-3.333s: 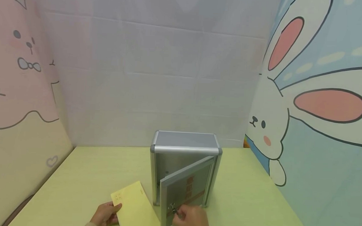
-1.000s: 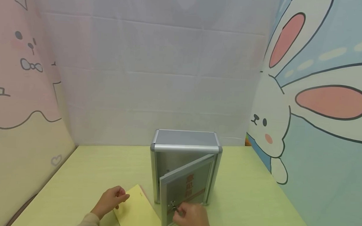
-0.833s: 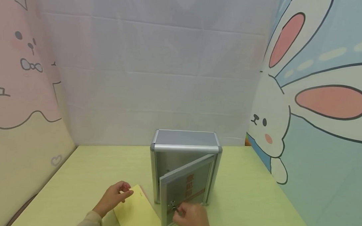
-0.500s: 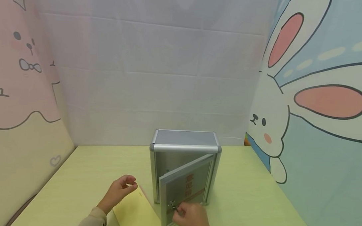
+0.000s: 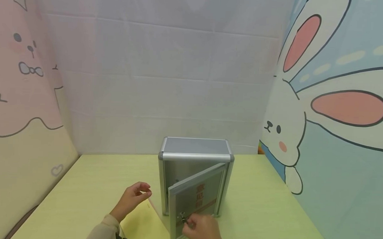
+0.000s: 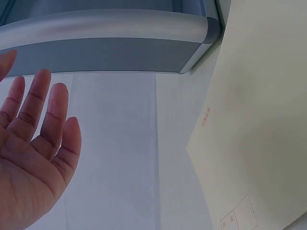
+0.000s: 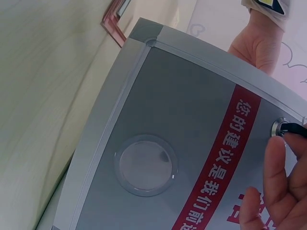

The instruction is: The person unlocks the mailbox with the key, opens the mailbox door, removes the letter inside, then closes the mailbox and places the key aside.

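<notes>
A grey metal suggestion box (image 5: 197,148) stands on the table with its door (image 5: 198,200) partly swung open. My right hand (image 5: 204,229) pinches the black-headed key (image 7: 293,128) in the door's lock (image 7: 278,127). The left hand (image 5: 130,200) is raised above the far corner of a yellow envelope (image 5: 142,221), left of the box's opening, and holds nothing. In the left wrist view, that hand's fingers (image 6: 56,112) are extended and apart from both the envelope (image 6: 259,96) and the box (image 6: 110,52). Most of the box's inside is hidden behind the door.
The yellow table (image 5: 264,206) reaches back to a white sheet (image 5: 167,80). Painted rabbit panels flank it at left (image 5: 27,92) and right (image 5: 337,121). A round clear window (image 7: 146,165) and a red lettered stripe (image 7: 218,158) mark the door's front.
My left hand has let go of the envelope's corner and moved up and right toward the box opening. The right hand and the door have stayed nearly still.
</notes>
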A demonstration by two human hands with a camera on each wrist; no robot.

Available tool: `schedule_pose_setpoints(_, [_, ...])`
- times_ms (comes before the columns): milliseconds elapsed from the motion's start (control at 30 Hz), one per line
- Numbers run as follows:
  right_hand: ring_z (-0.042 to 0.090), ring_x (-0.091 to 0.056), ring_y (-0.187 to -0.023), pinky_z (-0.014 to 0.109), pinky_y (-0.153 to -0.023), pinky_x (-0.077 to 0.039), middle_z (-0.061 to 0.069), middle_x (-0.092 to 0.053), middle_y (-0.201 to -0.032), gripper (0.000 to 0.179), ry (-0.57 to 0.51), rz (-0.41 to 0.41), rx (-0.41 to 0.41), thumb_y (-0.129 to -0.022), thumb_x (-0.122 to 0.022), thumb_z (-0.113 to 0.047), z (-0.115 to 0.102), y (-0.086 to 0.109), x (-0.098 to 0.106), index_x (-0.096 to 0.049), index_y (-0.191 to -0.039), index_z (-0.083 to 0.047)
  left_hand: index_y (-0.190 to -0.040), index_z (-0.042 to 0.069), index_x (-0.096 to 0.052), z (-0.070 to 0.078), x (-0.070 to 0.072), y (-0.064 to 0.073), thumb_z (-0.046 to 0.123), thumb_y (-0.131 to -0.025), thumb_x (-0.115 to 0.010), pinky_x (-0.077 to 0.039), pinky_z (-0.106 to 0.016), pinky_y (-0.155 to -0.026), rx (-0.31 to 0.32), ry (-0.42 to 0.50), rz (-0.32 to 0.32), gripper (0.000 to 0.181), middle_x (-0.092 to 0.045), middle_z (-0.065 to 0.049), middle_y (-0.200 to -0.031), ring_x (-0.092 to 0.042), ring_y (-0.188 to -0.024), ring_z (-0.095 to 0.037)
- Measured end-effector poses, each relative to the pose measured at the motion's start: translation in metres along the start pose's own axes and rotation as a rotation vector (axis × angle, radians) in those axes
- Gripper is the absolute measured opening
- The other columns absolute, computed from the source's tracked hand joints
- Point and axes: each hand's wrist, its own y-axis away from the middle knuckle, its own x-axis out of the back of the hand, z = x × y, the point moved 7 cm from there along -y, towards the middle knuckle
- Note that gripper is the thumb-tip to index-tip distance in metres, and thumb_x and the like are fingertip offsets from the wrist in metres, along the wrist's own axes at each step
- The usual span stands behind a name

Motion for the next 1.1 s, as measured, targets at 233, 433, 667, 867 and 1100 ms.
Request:
schedule_pose_setpoints(233, [-0.016,-0.012,-0.052,0.007,-0.04,-0.016,-0.014,-0.042,-0.042,0.015,0.005,-0.011,-0.02,-0.061,-0.067,-0.01,0.001,0.0,-0.001,-0.056,-0.053,-0.018,-0.107,-0.006,-0.058,0.004,-0.005,-0.002,0.009,-0.09,-0.065,-0.048,-0.027,-0.07,-0.015,-0.007,-0.006,0.023,-0.065,-0.012,-0.097,-0.06,-0.078,-0.018])
schedule_pose_setpoints(433, [-0.016,-0.012,-0.052,0.007,-0.04,-0.016,-0.014,-0.041,-0.042,0.016,0.011,0.006,-0.006,-0.06,-0.067,-0.01,0.0,0.0,0.0,-0.056,-0.053,-0.018,-0.109,-0.007,-0.059,0.006,-0.009,-0.004,0.009,-0.09,-0.065,-0.048,-0.027,-0.072,-0.024,-0.012,0.002,0.025,-0.065,-0.015,-0.099,-0.059,-0.078,-0.014])
schedule_pose_setpoints(667, [-0.016,-0.011,-0.052,0.007,-0.041,-0.016,-0.014,-0.04,-0.042,0.017,0.013,0.019,0.004,-0.06,-0.067,-0.01,-0.001,-0.001,0.001,-0.054,-0.052,-0.018,-0.114,-0.008,-0.058,0.006,-0.015,-0.006,0.009,-0.09,-0.064,-0.048,-0.028,-0.072,-0.021,0.015,-0.011,0.03,-0.063,-0.024,-0.105,-0.06,-0.081,-0.017])
schedule_pose_setpoints(867, [-0.016,-0.011,-0.052,0.007,-0.04,-0.016,-0.013,-0.039,-0.041,0.015,0.01,0.006,-0.003,-0.06,-0.067,-0.01,0.0,0.0,-0.001,-0.056,-0.053,-0.018,-0.121,-0.008,-0.053,0.007,-0.018,-0.008,0.008,-0.091,-0.064,-0.048,-0.028,-0.069,-0.012,0.04,-0.018,0.036,-0.063,-0.023,-0.107,-0.059,-0.078,-0.017])
schedule_pose_setpoints(1100, [-0.017,-0.01,-0.053,0.007,-0.041,-0.015,-0.012,-0.038,-0.041,0.016,0.018,0.013,0.015,-0.06,-0.068,-0.01,0.001,0.001,-0.001,-0.056,-0.054,-0.019,-0.12,-0.008,-0.053,0.012,-0.023,-0.009,0.005,-0.09,-0.064,-0.047,-0.028,-0.07,-0.026,0.051,-0.015,0.035,-0.064,-0.019,-0.105,-0.058,-0.079,-0.017])
